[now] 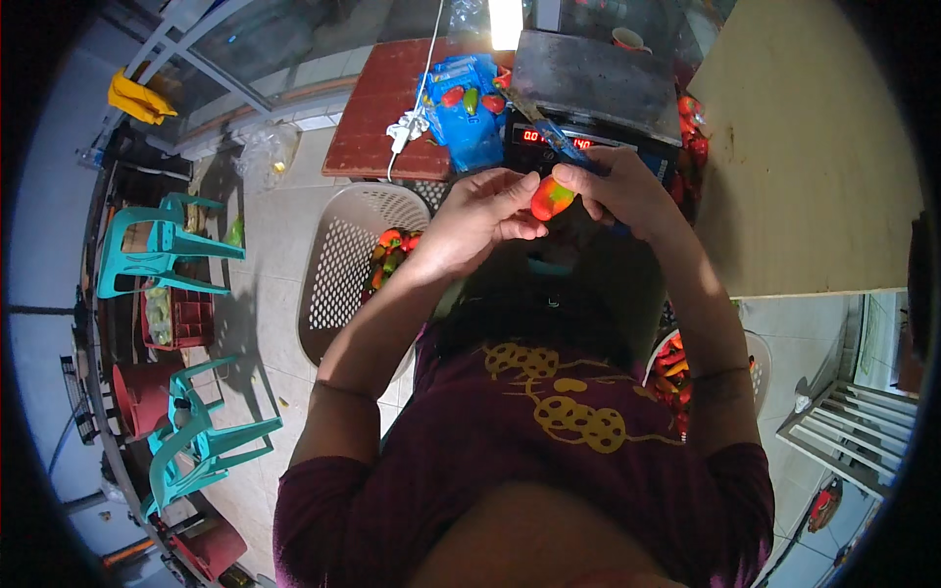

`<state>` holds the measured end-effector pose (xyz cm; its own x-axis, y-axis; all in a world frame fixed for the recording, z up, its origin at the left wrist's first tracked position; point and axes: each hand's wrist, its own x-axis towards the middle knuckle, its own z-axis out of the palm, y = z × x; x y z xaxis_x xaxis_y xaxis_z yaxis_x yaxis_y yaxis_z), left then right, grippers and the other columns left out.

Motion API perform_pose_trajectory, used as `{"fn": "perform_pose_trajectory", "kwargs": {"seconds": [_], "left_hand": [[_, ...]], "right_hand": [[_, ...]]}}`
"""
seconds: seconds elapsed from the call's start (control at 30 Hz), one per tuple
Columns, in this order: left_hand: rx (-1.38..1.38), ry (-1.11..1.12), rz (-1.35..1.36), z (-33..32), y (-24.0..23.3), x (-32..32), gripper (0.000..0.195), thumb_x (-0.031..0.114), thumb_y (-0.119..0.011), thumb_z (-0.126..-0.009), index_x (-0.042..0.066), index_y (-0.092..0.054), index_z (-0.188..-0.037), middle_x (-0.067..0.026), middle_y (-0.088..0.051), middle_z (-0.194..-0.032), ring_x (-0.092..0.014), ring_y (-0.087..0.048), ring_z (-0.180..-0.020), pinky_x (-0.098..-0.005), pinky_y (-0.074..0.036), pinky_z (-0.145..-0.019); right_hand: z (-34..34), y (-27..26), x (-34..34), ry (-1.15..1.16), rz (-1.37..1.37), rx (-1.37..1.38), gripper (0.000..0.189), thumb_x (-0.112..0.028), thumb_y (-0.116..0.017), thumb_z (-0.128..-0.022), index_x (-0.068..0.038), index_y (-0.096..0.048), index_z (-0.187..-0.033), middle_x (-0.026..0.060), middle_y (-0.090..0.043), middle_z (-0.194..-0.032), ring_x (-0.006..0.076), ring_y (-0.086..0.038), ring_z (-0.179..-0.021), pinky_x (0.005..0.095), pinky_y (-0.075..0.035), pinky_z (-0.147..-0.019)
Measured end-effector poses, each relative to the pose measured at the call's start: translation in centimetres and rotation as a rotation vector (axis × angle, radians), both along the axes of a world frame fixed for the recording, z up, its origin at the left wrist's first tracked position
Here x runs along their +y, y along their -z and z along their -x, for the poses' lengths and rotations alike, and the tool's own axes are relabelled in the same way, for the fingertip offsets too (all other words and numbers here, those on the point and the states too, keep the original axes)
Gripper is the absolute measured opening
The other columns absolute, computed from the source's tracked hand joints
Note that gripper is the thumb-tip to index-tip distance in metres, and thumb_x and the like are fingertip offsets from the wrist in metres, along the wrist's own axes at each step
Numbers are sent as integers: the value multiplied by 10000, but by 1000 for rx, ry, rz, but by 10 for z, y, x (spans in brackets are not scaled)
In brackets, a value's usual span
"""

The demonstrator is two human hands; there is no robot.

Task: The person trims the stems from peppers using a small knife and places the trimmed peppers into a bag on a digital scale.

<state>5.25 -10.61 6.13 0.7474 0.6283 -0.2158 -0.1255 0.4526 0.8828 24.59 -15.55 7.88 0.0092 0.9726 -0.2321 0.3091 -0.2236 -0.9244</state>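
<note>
My left hand (481, 217) pinches a small red-orange pepper (548, 200) with a yellow-green patch between thumb and fingers. On the pepper's upper right side rests the thumb of my right hand (621, 187). That same hand grips a knife with a blue handle (564, 141), its stained blade (520, 104) pointing up and left, away from the pepper. Behind the knife stands an electronic scale with a metal platform (595, 84) and a lit red display (540, 137). Blue plastic bags (474, 143) lie left of the scale, with several red and green peppers (470, 101) on top.
A perforated plastic basket (334, 257) holding peppers (390, 257) stands below my left forearm. Another basket (757, 360) with red peppers (669, 367) is by my right elbow. A wooden board (816, 169) rises at right. A power strip cord (404, 132) crosses the red table (367, 110). Teal plastic chairs (165, 242) stand left.
</note>
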Motion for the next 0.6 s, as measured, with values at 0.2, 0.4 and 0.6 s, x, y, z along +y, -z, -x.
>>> {"fn": "perform_pose_trajectory", "kwargs": {"seconds": [0.2,0.4,0.6], "left_hand": [[-5,39,11,4,5,5,327,223,-622,-817,-24,-548,-1018,-97,-592,-933,-157,-595,-807,-256,-506,-679],[351,-265,-233,53,73,50,310,190,-633,-792,-13,-576,-1020,-114,-620,-909,-183,-614,-776,-289,-504,-661],[1530,-309,-954,178,235,102,246,227,-597,-751,-2,-621,-840,-208,-617,-784,-349,-613,-748,-410,-494,-664]], "right_hand": [[8,-6,2,31,28,-117,359,-388,-620,-772,-38,-571,-705,-13,-452,-459,53,-414,-386,230,-300,-371],[-17,21,-3,74,-24,6,310,-322,-592,-817,-15,-591,-778,-15,-470,-505,46,-402,-389,215,-299,-372],[-41,49,-20,204,78,40,280,-295,-603,-820,-20,-588,-766,-8,-463,-486,46,-396,-389,219,-297,-373]]}}
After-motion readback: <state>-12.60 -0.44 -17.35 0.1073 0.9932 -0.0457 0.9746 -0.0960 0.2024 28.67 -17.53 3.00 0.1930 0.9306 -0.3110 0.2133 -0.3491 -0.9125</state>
